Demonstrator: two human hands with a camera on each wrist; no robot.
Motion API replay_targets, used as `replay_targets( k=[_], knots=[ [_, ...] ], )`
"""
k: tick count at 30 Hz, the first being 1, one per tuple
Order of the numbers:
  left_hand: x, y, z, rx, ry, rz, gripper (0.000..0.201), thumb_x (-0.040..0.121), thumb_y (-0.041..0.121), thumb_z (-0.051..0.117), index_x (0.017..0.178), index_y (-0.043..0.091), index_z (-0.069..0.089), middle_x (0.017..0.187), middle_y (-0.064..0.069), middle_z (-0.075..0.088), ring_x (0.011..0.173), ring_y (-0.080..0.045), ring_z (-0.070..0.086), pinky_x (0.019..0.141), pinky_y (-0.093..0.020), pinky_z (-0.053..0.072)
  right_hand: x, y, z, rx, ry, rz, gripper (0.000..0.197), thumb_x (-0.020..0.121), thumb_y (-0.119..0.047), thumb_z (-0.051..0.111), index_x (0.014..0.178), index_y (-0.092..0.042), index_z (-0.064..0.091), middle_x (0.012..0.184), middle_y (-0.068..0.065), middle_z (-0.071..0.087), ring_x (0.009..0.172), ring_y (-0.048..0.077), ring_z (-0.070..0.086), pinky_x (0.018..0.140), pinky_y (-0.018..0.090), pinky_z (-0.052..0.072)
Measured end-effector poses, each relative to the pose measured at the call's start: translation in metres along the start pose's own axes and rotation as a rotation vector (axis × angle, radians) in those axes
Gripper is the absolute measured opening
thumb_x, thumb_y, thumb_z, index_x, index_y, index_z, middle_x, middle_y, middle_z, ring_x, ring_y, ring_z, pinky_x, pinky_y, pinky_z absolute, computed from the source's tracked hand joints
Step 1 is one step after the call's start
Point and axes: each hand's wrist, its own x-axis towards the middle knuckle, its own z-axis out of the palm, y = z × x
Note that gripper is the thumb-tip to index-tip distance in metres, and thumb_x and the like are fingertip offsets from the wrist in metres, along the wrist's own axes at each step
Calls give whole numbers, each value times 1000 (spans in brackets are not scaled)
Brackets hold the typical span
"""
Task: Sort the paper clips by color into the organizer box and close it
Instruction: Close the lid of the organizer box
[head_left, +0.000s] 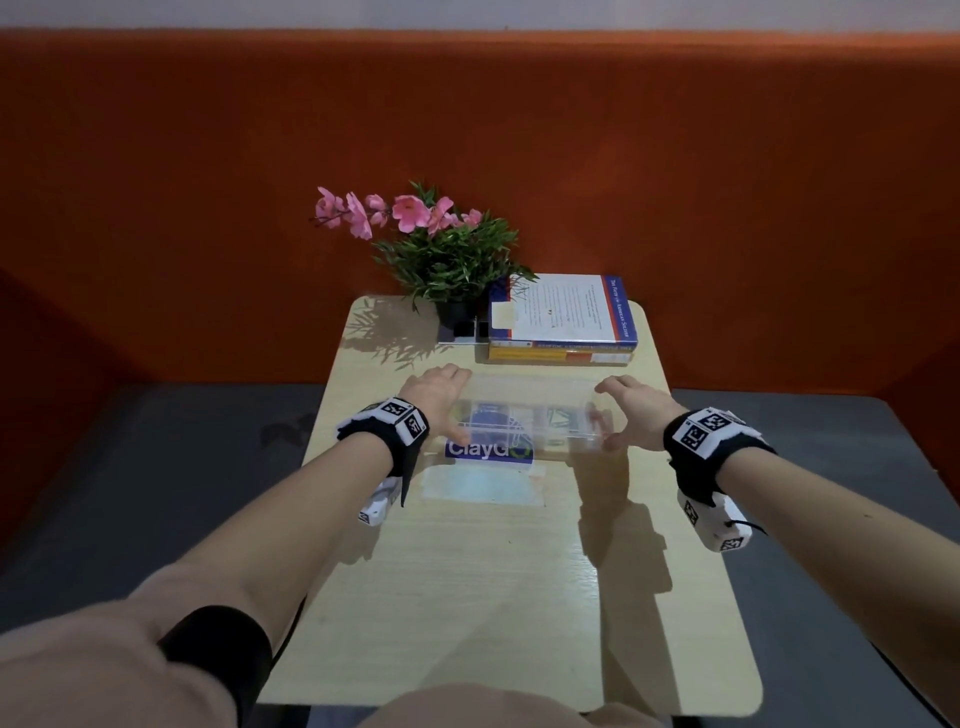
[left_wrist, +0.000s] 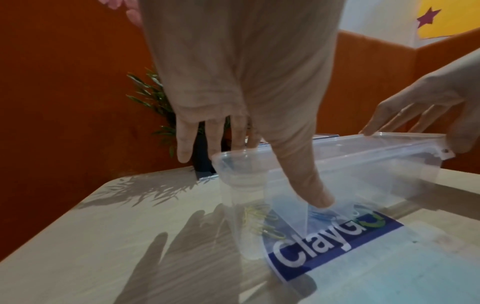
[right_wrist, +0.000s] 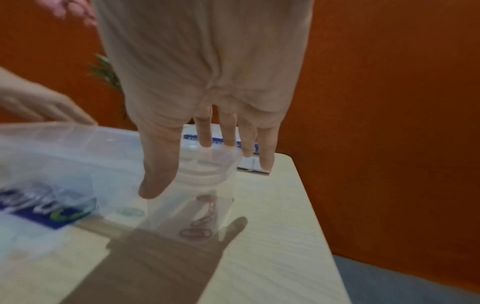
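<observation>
A clear plastic organizer box (head_left: 530, 421) sits on the table over a blue sticker. Its clear lid (left_wrist: 363, 148) is tilted above the compartments and looks blurred. My left hand (head_left: 441, 400) is at the lid's left end, straight fingers (left_wrist: 184, 148) on the far rim and the thumb (left_wrist: 317, 193) pressing the near part. My right hand (head_left: 623, 410) is at the right end, with fingers (right_wrist: 231, 139) on the far corner rim. Inside lie yellow clips (left_wrist: 257, 222), blue clips (left_wrist: 322, 216), pink clips (right_wrist: 205, 216) and a green clip (right_wrist: 130, 211).
A potted plant (head_left: 452, 260) with pink flowers and a stack of books (head_left: 563, 322) stand at the table's far edge, just behind the box. The small wooden table (head_left: 493, 597) has rounded corners. An orange wall rises behind it.
</observation>
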Motion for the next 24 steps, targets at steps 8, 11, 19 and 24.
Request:
replay_targets(
  k=[8, 11, 19, 24],
  knots=[
    [7, 14, -8, 130, -75, -48, 91, 70, 38, 81, 140, 10, 29, 140, -11, 41, 124, -32, 47, 102, -47, 43, 3, -15, 7, -148, 35, 19, 70, 69, -26, 78, 125, -14, 37, 129, 10, 45, 117, 30, 49, 94, 42, 48],
    [9, 16, -4, 140, -59, -65, 84, 74, 34, 78, 138, 9, 30, 139, -12, 40, 125, -34, 45, 103, -51, 41, 5, -19, 14, -170, 72, 41, 65, 71, -23, 75, 122, -14, 36, 128, 10, 43, 117, 29, 44, 92, 42, 48],
    [4, 9, 0, 61, -92, -101, 102, 77, 36, 75, 152, 15, 10, 162, -8, 9, 150, -32, 10, 119, -57, 16, 3, -27, 29, -123, 111, 164, 71, 78, -13, 69, 136, -12, 28, 155, 12, 15, 142, 36, 17, 106, 49, 40],
    [-19, 29, -8, -29, 19, -97, 94, 88, 44, 61, 154, 16, 0, 163, -10, -8, 151, -29, 3, 122, -53, 9, -15, -42, 24, -43, 100, 203, 78, 81, -26, 65, 144, -17, 19, 159, 10, 1, 144, 32, 12, 110, 54, 31]
  ],
)
